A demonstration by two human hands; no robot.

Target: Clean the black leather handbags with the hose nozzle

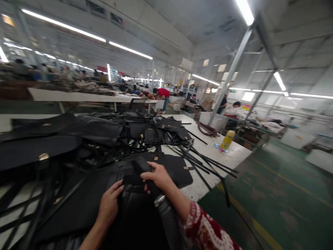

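Note:
My left hand (109, 205) rests on a black leather bag (135, 211) lying in front of me, its fingers curled against the bag's top edge. My right hand (157, 175) is closed around a black nozzle (142, 165) that ends a ribbed black hose (169, 218) with a metal ring. The nozzle's tip presses on the bag's upper part. My right sleeve is red with a white pattern.
A heap of black leather bags and long straps (104, 133) covers the white worktable (234, 152). A yellow bottle (228, 139) stands near the table's far right corner. Green floor lies to the right. People work at distant tables.

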